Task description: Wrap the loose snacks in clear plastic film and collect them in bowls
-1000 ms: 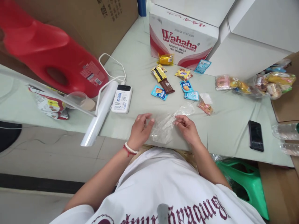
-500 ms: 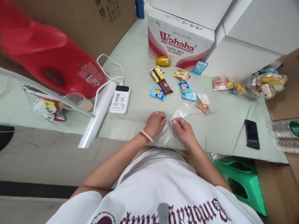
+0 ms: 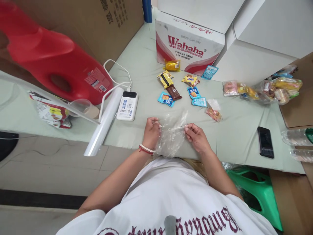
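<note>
Between my hands a clear plastic bag [image 3: 171,137] is stretched out, crinkled and see-through, near the table's front edge. My left hand [image 3: 152,132] pinches its left side, with a beaded bracelet and a red cord at the wrist. On the opposite side, my right hand [image 3: 195,135] grips the bag between thumb and fingers. Beyond the bag lie wrapped snacks: a brown packet [image 3: 174,92], a yellow packet [image 3: 165,79], and blue packets [image 3: 166,99] [image 3: 193,92]. A pink-wrapped snack [image 3: 213,114] is to the right of the bag.
A white power bank [image 3: 127,106] with a cable and a clear plastic roll [image 3: 104,124] lie left. Behind them stands a red jug [image 3: 61,62]. A Wahaha carton [image 3: 188,45] stands at the back. A phone [image 3: 265,142] and bagged snacks [image 3: 281,88] are on the right.
My hands have moved apart, the left one leftward, and the plastic bag between them is spread wider. The snacks on the table lie as before.
</note>
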